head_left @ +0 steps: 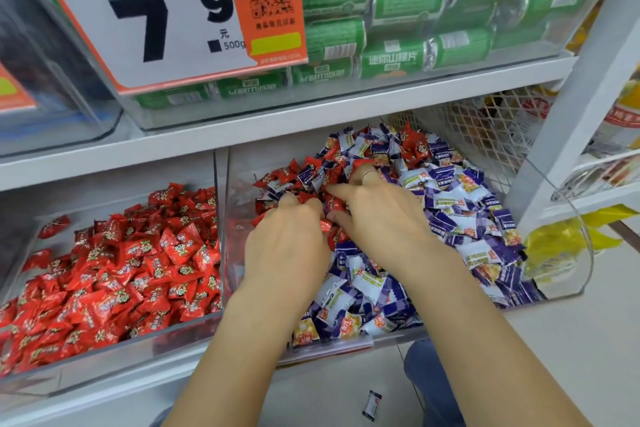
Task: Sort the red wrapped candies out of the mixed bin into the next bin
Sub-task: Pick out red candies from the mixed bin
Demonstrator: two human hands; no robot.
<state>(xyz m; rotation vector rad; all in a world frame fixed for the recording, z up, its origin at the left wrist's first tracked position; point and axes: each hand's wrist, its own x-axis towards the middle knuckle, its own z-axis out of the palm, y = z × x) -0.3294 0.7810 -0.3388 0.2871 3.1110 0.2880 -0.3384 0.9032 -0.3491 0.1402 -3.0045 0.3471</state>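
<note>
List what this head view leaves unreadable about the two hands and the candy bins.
- Left hand: fingertips buried among red candies; what the grip holds is hidden.
- Right hand: its back covers the candies under the palm.
- Mixed bin: lower layers hidden by purple-and-white candies.
- Red bin: left part cut off by the frame edge.
- Wrapper on the floor: print too small.

Bare forearms without sleeves, a thin ring [369, 175] on one right-hand finger, blue jeans [429, 378] below.
</note>
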